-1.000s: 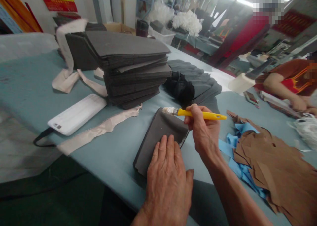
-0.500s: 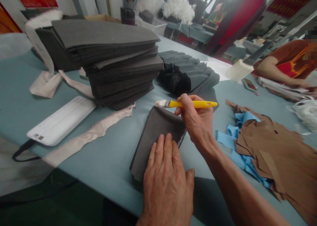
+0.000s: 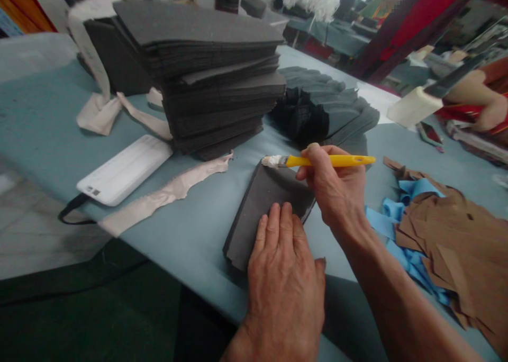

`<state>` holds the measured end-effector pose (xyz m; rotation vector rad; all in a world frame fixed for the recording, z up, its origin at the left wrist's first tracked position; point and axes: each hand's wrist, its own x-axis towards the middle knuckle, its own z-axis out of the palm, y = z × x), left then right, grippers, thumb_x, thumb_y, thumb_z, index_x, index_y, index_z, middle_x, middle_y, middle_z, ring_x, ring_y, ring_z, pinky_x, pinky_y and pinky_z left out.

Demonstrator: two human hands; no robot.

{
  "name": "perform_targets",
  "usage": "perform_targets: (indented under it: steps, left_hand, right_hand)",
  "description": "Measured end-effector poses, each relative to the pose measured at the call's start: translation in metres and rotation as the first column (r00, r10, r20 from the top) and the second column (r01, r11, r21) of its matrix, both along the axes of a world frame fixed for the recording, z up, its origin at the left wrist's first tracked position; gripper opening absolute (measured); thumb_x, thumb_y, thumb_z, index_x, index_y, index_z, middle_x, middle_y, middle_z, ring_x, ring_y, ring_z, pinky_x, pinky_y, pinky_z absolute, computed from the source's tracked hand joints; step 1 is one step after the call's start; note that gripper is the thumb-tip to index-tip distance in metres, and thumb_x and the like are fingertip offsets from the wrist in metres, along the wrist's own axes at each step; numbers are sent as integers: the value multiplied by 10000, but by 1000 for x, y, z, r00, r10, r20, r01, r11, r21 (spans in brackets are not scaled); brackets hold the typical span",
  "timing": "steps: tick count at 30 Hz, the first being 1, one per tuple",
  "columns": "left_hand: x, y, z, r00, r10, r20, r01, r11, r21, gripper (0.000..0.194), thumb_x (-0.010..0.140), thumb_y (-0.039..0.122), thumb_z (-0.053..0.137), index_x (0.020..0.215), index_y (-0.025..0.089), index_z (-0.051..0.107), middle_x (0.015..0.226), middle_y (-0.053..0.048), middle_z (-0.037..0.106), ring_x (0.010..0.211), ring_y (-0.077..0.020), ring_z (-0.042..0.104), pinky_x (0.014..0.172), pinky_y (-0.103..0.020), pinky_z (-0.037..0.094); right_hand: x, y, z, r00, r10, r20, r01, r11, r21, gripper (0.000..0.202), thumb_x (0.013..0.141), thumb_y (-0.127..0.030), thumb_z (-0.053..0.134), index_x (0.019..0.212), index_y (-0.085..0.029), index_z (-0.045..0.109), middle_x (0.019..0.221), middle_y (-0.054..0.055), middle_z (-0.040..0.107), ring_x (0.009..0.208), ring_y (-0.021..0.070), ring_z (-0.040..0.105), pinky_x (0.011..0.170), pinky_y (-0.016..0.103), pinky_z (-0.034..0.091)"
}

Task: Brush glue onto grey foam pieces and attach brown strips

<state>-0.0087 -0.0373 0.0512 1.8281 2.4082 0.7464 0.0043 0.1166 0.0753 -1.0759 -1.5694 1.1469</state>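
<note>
My left hand [image 3: 288, 277] lies flat on a small stack of dark grey fabric pieces [image 3: 254, 219], fingers stretched out toward its far end. In my right hand [image 3: 333, 182] is a paintbrush [image 3: 349, 161] with a yellow handle, pinched between thumb and fingers. White paste coats its bristles, which are at the far left corner of the stack; whether they touch it I cannot tell. A tall pile of dark grey pieces [image 3: 222, 68] stands behind, and grey fabric [image 3: 337, 102] with a black bundle [image 3: 299, 116] lies right of that pile.
A white power bank [image 3: 125, 169] with a black strap lies left, beside a torn pale strip [image 3: 170, 192]. Brown pieces [image 3: 456, 235] and blue strips [image 3: 397, 214] lie right. A phone [image 3: 431, 134] and a cream block [image 3: 415, 107] are farther back, near a co-worker's arm [image 3: 472, 97].
The view has shifted, so everything appears farther right and slightly higher. The brush tip stays near the stack's far corner. My left hand remains flat on the stack.
</note>
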Motion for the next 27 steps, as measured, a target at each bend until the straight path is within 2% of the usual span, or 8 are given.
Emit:
perform_targets:
  steps: [8,16,19,22,27]
  left_hand:
    - [4,1,-1,996,1,91,3,999,-48,587,997,297,621,1476,-38,571,1590,-256,519,1527,-369,470,1264,-512,434]
    - [2,2,0,986,-40,159,51,997,-62,584,1035,243,531,1553,-21,474,1620,-226,514,1573,-345,411,1310,-513,382]
    - [2,4,2,985,-41,167,51,997,-59,560,1027,199,521,1555,15,487,1598,-225,548,1547,-353,462,1297,-538,401]
    - [2,7,6,980,-20,197,33,998,-62,532,1019,192,532,1533,56,524,1515,-201,632,1450,-336,573,1262,-522,453]
    - [1,12,13,978,-27,208,42,997,-71,435,1028,228,554,1444,120,618,1341,-138,736,1265,-303,688,1174,-469,542]
  right_hand:
    - [7,-27,8,999,31,29,-30,999,-29,257,900,-396,744,743,-198,697,540,-17,634,485,107,495,513,257,386]
    - [13,-53,16,997,68,47,-65,995,-76,302,862,-451,751,699,-210,671,529,-22,611,452,101,503,455,232,405]
    - [13,-63,20,996,77,54,-73,994,-86,312,846,-448,754,658,-220,652,506,-22,594,450,108,502,463,238,446]
    - [14,-73,24,992,114,54,-109,990,-90,331,856,-444,743,633,-224,637,495,-23,585,441,106,501,478,244,473]
    - [21,-84,29,983,158,94,-148,983,-110,356,864,-465,733,628,-226,617,488,-20,580,418,113,510,429,238,422]
